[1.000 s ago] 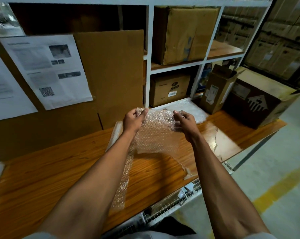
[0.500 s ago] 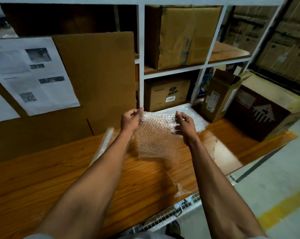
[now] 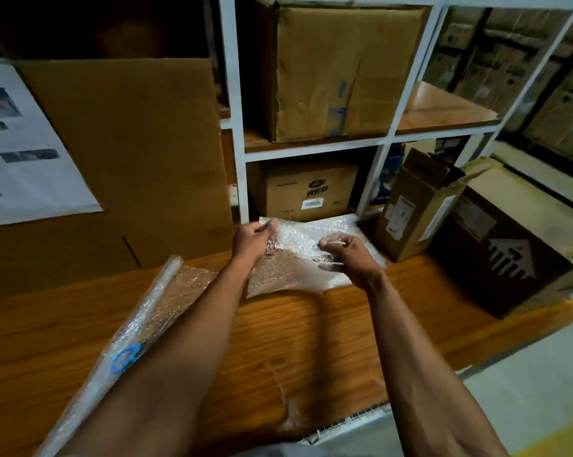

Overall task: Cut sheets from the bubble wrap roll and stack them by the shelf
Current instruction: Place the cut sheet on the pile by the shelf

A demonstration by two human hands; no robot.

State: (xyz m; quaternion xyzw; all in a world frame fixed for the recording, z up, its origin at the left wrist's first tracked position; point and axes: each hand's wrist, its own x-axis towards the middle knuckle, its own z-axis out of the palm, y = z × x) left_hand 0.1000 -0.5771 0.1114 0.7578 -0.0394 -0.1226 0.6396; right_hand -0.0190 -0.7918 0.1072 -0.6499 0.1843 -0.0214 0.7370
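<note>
Holding: left hand (image 3: 252,239) pinched the near-left top corner of the cut bubble wrap sheet (image 3: 288,258); right hand (image 3: 347,255) gripped its right edge with curled fingers, so both hands were closed on the same sheet.
Sheet position: raised off the wooden table (image 3: 344,324), its far edge over the stack of sheets (image 3: 337,225) that lay at the foot of the white shelf (image 3: 375,166), in front of the box marked RED (image 3: 308,191).
Roll: the bubble wrap roll (image 3: 136,328) lay diagonally on the table under the left forearm, with a loose flap of wrap spread beside it.
Scissors: something blue, probably scissor handles (image 3: 126,356), showed through the roll's film; I could not tell exactly what it was.
Risk, misaligned stack: the sheet hung slack between two pinch points, so letting go unevenly could have dropped it skewed or folded on the pile.
Risk, sliding: film on film is slick, and a pushed landing might have shoved the sheets below toward the tall open carton (image 3: 413,209) just beside them.
Risk, roll: the left forearm passed close over the roll; a drag back could have nudged it toward the table's near edge.
Risk, clinging: thin wrap tends to stick to fingers, so it may have lifted again on release.
Stage, as judged: placing a cut sheet, release not yet made.
</note>
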